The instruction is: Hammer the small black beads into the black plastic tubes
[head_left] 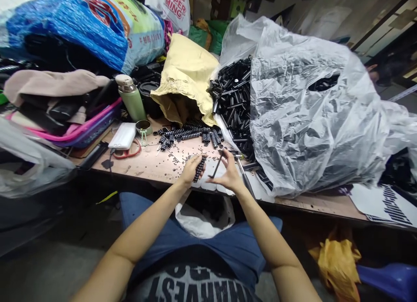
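My left hand is closed round a short black stack of ringed parts at the near edge of the wooden table. My right hand pinches a thin black rod, tilted, just right of that stack. Behind my hands lie several more black-and-white ringed stacks. A heap of black tubes spills from a big clear plastic bag on the right. A white bag hangs open between my knees below the table edge.
A yellow paper sack lies open at the back. A green flask, small cup, white power bank and red scissors sit on the left. Cloth and baskets pile up on the far left.
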Motion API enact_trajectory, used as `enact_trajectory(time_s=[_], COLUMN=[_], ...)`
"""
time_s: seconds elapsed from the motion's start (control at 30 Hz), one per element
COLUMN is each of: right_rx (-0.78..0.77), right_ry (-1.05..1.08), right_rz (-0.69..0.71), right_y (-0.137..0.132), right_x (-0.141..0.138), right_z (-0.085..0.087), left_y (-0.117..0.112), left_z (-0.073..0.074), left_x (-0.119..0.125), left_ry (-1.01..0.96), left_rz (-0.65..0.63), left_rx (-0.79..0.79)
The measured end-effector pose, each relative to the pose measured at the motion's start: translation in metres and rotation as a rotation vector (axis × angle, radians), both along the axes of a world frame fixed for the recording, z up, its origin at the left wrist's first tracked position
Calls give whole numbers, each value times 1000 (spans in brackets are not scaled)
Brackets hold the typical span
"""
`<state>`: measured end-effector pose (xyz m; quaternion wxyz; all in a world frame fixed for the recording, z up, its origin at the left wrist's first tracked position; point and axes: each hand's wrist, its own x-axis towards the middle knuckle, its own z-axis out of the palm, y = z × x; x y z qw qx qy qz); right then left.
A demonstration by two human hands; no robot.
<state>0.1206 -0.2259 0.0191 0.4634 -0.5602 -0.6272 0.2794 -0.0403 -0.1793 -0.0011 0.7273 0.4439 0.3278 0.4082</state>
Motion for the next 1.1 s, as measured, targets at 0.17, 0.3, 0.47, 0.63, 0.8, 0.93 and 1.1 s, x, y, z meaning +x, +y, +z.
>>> enact_trajectory(time_s=[0.17,0.3,0.47,0.63,0.8,0.93,1.1], right_rx=[111,180,108,21,-7,-85,-261], right_ry=[-438,-404,-296,-231,-317,-487,-651], right_rz=[239,270,255,205,34,-74,-481], right_y=[-12,-8,-6,-7,-10,-21,-49], right_x=[-8,-13,-13,-14,-19,-13,40], right_z=[11,4,-6,-20,-47,-61,-50], left_y=[-5,-11,-10,-4,-14,-26,-16], left_z=[8,10,11,2,-24,-48,-60], left_x=[9,16,19,22,23,25,13], left_ry=[-144,-140,-70,57,382,789,971], left_rz=[42,28,19,-8,65,73,-95], left_rx=[-152,-161,-240,-278,234,851,1169])
